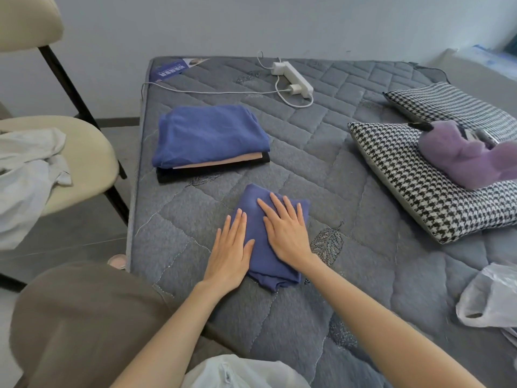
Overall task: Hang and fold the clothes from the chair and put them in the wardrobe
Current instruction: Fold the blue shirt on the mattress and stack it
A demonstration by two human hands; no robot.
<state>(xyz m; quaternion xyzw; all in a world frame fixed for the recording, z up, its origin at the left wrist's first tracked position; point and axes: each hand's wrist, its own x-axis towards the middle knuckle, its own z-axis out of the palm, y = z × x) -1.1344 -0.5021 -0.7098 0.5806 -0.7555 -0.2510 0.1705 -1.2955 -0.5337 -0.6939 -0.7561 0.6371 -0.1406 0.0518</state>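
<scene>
Blue garment [265, 264] lies folded small on the near part of the mattress [349, 191], narrow end toward the person. Both hands are on it, flat, fingers straight and together, gripping nothing.
- right hand [288, 231]: palm down, fully on the garment, covering its right half, fingertips pointing away toward the far left.
- left hand [230, 247]: palm down at the garment's left edge; thumb side on the cloth, outer fingers on the mattress.

Further back on the mattress, apart from the garment: stack of folded clothes [209, 133], blue piece on top, a pink layer under it, black at the bottom.

Left of the bed: cream chair [92, 158] with black legs, white clothes [25, 169] crumpled on the seat and hanging over its front edge.

Far end of the mattress: white power strip [293, 77] with a plug in it, white cable [209, 91] running off to the left edge.

Right side: two houndstooth pillows [405, 186], one behind the other, with a purple plush thing [458, 158] on the nearer one. White plastic bag [492, 298] at the right edge, a second bag [237, 371] at the bottom of the view between the forearms. Person's knee in brown fabric [84, 317] is at the bottom left, against the mattress edge.
</scene>
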